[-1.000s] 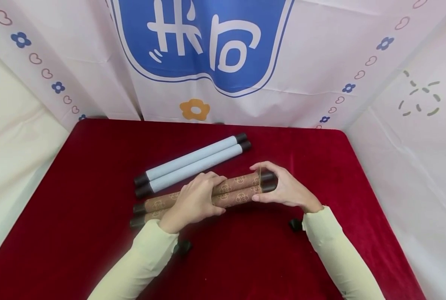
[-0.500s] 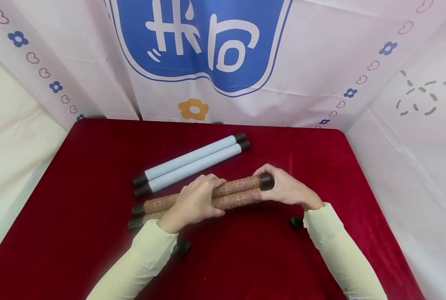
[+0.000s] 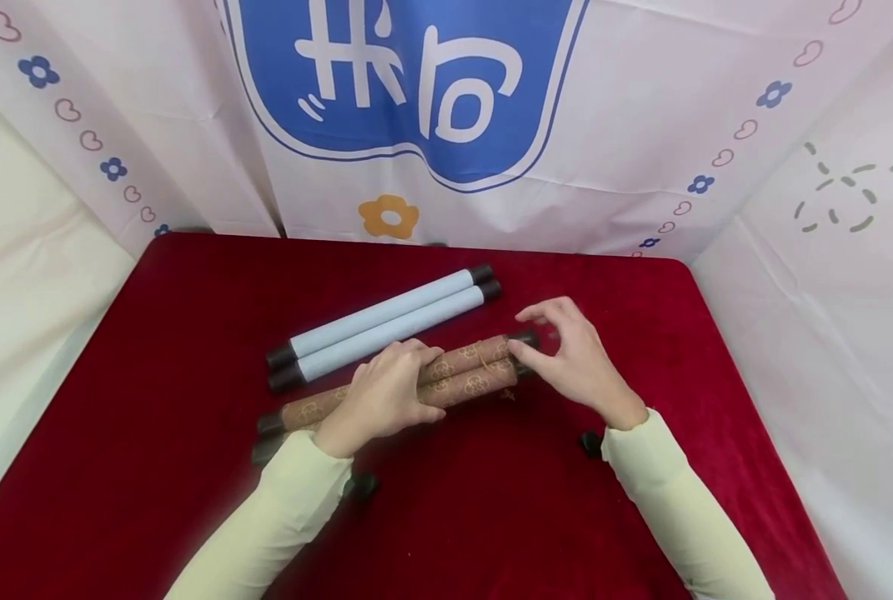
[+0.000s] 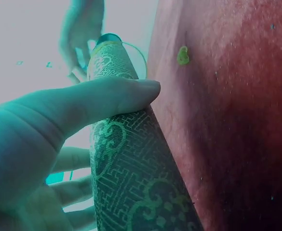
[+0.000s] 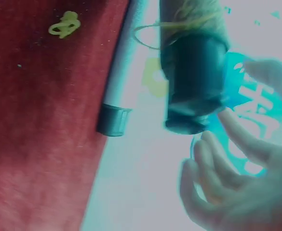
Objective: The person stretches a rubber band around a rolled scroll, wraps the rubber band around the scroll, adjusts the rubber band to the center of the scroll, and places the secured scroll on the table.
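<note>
Two brown scrolls with gold patterns and dark end knobs lie side by side. My left hand grips both around the middle, its thumb across the near one in the left wrist view. A thin yellow rubber band sits loosely around the scrolls close to their right end, with a slack loop sticking out to one side. My right hand is beside the dark right-end knobs, thumb and fingers spread and relaxed, holding nothing. Another small yellow rubber band lies on the cloth below the scrolls.
Two pale blue scrolls with dark knobs lie together just behind the brown ones. Red cloth covers the table. Behind it hangs a white printed curtain, with more white fabric at both sides.
My right hand has loosened from around the scrolls' right ends and drawn back with its fingers spread. The band now sits farther in from the knobs. My left hand keeps its grip.
</note>
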`<act>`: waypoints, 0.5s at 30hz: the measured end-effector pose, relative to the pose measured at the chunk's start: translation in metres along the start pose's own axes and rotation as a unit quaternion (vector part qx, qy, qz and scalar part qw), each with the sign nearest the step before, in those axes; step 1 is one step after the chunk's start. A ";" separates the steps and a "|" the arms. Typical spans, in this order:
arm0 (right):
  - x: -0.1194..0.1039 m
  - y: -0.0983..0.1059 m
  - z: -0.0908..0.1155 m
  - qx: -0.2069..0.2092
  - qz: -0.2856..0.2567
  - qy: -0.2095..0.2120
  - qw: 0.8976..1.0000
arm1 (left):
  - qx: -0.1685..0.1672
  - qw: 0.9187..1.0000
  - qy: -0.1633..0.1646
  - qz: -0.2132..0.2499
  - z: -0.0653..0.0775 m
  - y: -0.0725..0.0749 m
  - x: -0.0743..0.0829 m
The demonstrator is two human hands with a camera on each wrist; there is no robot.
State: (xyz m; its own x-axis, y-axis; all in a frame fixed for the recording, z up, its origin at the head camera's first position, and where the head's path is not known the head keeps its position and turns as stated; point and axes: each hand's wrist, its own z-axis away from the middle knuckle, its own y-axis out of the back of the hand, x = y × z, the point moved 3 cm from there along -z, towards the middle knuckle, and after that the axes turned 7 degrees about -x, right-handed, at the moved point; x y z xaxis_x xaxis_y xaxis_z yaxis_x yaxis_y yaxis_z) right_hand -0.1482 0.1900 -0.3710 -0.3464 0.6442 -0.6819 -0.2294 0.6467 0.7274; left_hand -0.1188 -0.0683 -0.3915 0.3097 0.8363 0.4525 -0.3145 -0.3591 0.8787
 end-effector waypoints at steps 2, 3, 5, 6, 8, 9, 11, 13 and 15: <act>-0.011 0.001 0.003 0.043 0.033 0.042 0.998 | 0.004 1.000 0.007 -0.007 -0.001 0.000 -0.002; -0.016 0.000 0.004 0.058 0.056 0.062 0.995 | 0.006 1.000 0.009 -0.010 -0.001 0.000 -0.003; -0.024 -0.005 0.006 0.078 0.108 0.093 0.987 | 0.009 1.000 0.012 -0.016 -0.002 -0.001 -0.005; -0.028 -0.009 0.006 0.083 0.134 0.102 0.982 | 0.010 1.000 0.014 -0.019 -0.002 -0.001 -0.005; -0.034 -0.018 0.006 0.084 0.183 0.105 0.974 | 0.013 1.000 0.015 -0.024 -0.002 -0.003 -0.006; -0.036 -0.022 0.005 0.082 0.204 0.102 0.970 | 0.014 0.999 0.015 -0.026 -0.003 -0.003 -0.006; -0.039 -0.031 0.003 0.075 0.233 0.091 0.965 | 0.016 0.999 0.015 -0.029 -0.003 -0.004 -0.006; -0.041 -0.038 0.001 0.073 0.251 0.081 0.962 | 0.020 0.999 0.012 -0.029 -0.004 -0.005 -0.005; -0.042 -0.043 -0.001 0.076 0.263 0.074 0.959 | 0.025 0.999 0.010 -0.029 -0.004 -0.005 -0.005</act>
State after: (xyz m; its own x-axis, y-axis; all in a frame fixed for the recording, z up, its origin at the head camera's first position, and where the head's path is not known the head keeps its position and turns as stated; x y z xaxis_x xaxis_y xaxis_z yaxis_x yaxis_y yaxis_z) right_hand -0.1245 0.1342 -0.3737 -0.5061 0.8395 -0.1975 0.1441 0.3081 0.9404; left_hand -0.1223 -0.0697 -0.3985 0.3071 0.8645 0.3980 -0.2517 -0.3296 0.9100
